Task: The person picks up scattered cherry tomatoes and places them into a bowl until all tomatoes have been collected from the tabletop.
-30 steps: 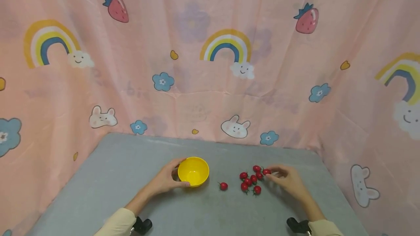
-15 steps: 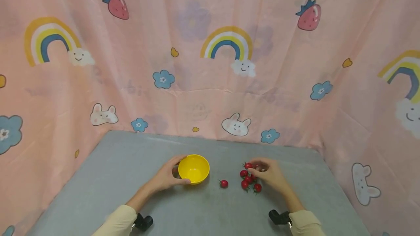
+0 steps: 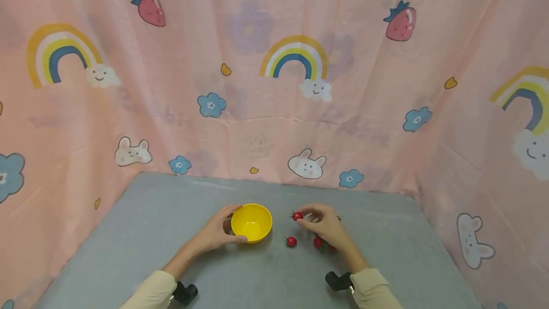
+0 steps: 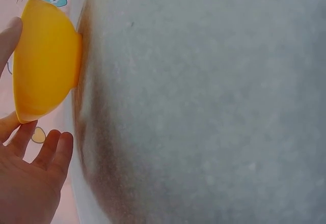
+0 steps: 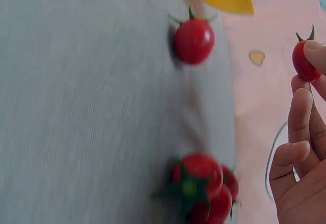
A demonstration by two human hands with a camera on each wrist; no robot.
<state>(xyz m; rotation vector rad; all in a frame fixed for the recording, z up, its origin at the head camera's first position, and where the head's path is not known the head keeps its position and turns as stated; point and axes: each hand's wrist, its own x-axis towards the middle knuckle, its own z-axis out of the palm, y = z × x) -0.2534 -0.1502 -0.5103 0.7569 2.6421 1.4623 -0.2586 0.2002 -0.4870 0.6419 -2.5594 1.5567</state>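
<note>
A yellow bowl point(image 3: 251, 223) stands on the grey table, and nothing shows inside it. My left hand point(image 3: 216, 229) grips it from the left, thumb at the near side and fingers round the far side. Between the thumb and fingers of my right hand point(image 3: 323, 225) is a cherry tomato point(image 5: 304, 62) with green sepals, pinched to the right of the bowl. One loose cherry tomato point(image 3: 291, 242) lies between the bowl and the right hand. Beneath that hand sits a cluster of cherry tomatoes point(image 5: 198, 173), partly hidden by it in the head view.
The grey table point(image 3: 171, 213) reaches back to a pink curtain point(image 3: 240, 142) printed with rainbows, strawberries and rabbits. More of the curtain hangs along both sides. A black camera mount point(image 3: 185, 293) is strapped at the left wrist, another mount point(image 3: 339, 281) at the right.
My right hand has carried a cherry tomato from the right side of the cluster leftward toward the bowl. The left hand and the bowl keep their place.
</note>
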